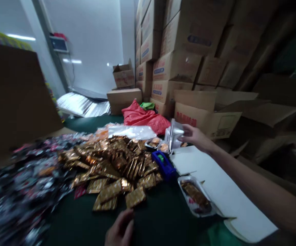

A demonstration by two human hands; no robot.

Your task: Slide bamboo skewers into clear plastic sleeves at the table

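My right hand (193, 135) reaches to the far side of the table, its fingers closed on a stack of clear plastic trays (173, 135) standing on edge. My left hand (121, 229) is at the near edge, loosely curled, with a gap between thumb and fingers and nothing seen in it. Just beyond it lies a heap of gold foil packets (112, 164), the closest gold packet (135, 197) a little past its fingertips. A filled clear tray (196, 196) with a gold packet inside rests to the right, partly over a white board (222, 191).
Blurred dark packets (30, 181) cover the left. A blue holder (164, 166) stands beside the gold heap. Behind are a red plastic bag (145, 118), a clear bag (132, 132) and filled trays (153, 141). An open carton (201, 116) and stacked cartons (173, 65) border the right.
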